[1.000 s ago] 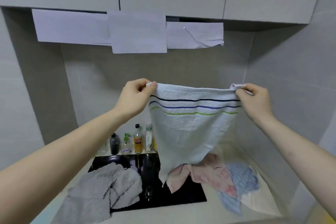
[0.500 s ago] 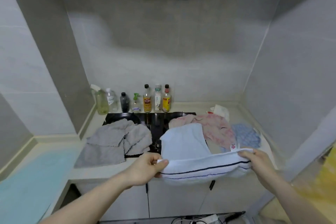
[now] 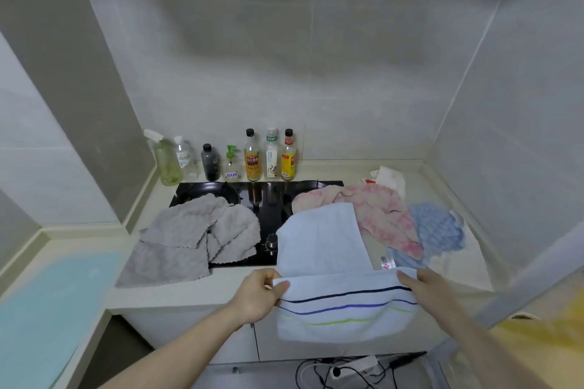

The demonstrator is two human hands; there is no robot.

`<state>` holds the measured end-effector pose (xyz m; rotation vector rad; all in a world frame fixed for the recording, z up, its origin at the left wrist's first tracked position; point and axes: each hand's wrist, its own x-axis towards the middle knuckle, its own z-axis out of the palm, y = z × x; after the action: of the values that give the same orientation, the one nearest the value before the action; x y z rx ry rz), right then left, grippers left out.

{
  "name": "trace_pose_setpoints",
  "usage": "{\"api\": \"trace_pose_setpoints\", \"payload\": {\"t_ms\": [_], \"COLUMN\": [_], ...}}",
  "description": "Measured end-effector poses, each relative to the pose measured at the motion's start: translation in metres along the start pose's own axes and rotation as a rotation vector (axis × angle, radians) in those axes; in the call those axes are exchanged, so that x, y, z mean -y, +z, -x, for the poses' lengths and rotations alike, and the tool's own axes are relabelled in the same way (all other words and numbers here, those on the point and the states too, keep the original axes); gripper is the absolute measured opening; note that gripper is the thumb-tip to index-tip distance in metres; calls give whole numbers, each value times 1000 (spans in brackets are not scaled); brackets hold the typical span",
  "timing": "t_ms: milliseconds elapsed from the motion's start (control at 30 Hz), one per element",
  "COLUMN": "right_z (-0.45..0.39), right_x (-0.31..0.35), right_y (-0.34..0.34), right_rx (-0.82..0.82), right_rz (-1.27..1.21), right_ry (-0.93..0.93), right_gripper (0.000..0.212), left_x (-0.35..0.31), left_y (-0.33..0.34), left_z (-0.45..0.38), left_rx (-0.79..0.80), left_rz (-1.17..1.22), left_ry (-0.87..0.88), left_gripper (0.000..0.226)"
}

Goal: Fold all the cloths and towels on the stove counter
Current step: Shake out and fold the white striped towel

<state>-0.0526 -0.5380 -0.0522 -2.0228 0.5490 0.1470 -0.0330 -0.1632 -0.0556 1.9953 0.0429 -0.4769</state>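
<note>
Change: striped towel (image 3: 325, 243) lowered from mid-air; far half now lies on the surface (image 3: 196, 289).
Hands: left hand (image 3: 259, 294) and right hand (image 3: 425, 286) pinch its near corners, apart, keeping the edge taut for folding.
Waiting: grey cloth (image 3: 189, 237) left, pink cloth (image 3: 373, 211) right.

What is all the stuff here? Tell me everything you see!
White striped towel: 1, white, front counter edge, held.
Grey fluffy cloth: 1, grey, left over stove.
Pink patterned cloth: 1, pink, behind the towel.
Blue checked cloth: 1, blue, right.
Small white cloth: 1, white, back right.
Black stove top: 1, black, middle.
Bottles: 7, mixed, back wall.
Power strip: 1, white, floor.
Left hand, right hand: gripping the towel's corners.
</note>
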Motion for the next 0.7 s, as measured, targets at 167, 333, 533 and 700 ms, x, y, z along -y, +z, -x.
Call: {"api": "trace_pose_setpoints", "payload": {"t_ms": [167, 333, 533, 700], "right_z": [-64, -121, -194, -236], "right_x": [27, 61, 77, 84], "right_y": [9, 20, 43, 57], "right_rx": [4, -18, 4, 17], "right_rz": [21, 50, 116, 144], "right_ry": [-19, -113, -129, -128], "right_gripper": [22, 32, 28, 28], "left_x": [-11, -19, -30, -25], "left_y": [-8, -18, -25, -34], "left_z": [-62, -119, -171, -212], "left_rx": [-129, -213, -307, -322], "left_rz": [34, -2, -68, -97], "left_ry": [7, -31, -99, -141], "left_gripper": [15, 15, 16, 18]}}
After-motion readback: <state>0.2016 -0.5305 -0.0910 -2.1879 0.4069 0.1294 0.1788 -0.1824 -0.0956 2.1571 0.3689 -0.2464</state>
